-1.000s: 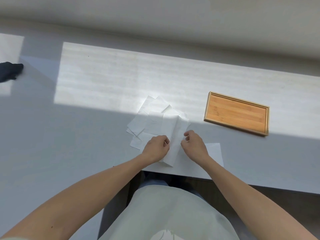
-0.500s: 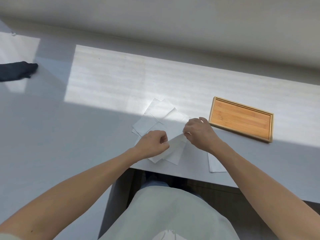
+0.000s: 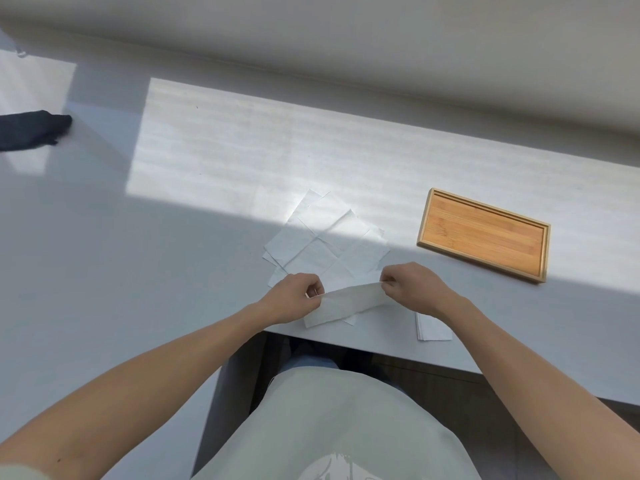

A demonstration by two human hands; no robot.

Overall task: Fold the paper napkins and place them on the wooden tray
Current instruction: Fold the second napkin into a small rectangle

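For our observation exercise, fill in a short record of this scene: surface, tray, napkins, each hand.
surface: pale grey table, partly sunlit
tray: wooden tray, nothing on it, right of the napkin pile
loose napkins: overlapping pile beyond the hands
held napkin: stretched between both hands
left hand: pinching its left end
right hand: pinching its right end

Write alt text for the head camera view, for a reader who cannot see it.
Seen from above, a left hand and a right hand pinch opposite ends of a paper napkin over a white table. A loose pile of napkins lies just beyond, and an empty wooden tray sits to the right in sunlight.
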